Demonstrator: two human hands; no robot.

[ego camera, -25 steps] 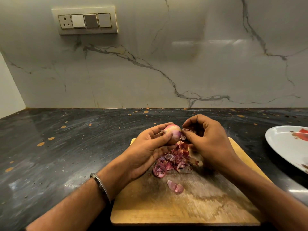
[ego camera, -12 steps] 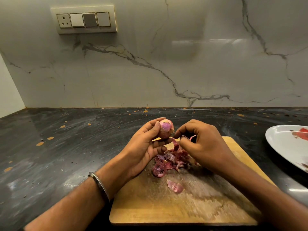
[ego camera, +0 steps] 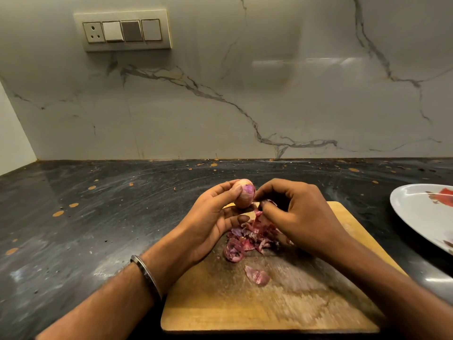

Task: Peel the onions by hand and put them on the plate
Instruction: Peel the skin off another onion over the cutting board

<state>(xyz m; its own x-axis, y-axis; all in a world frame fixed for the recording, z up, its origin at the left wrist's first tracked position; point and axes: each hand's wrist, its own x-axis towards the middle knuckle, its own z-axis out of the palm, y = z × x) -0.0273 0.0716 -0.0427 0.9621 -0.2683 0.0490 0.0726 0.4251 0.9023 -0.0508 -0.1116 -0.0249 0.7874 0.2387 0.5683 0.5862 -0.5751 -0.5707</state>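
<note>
head view: onion [ego camera: 243,193] upright, gripped in left hand [ego camera: 210,219] fingertips; right hand [ego camera: 294,214] just beside its right flank, fingers pinching a skin strip; plate [ego camera: 416,217] far right.

Home kitchen — dark stone counter [ego camera: 98,217], marble backsplash [ego camera: 269,94] w/ switch plate [ego camera: 123,31], cutting board [ego camera: 245,303].

A dark stone desk [ego camera: 103,217], speckled with orange flecks, runs from the left edge to the right. A wooden board [ego camera: 282,307] lies on it at the near centre, its surface worn and pale in patches. Behind the desk stands a white marble wall [ego camera: 269,99] with grey veins. High on the wall at the far left sits a switch panel [ego camera: 122,31] with one socket and three switches.
</note>
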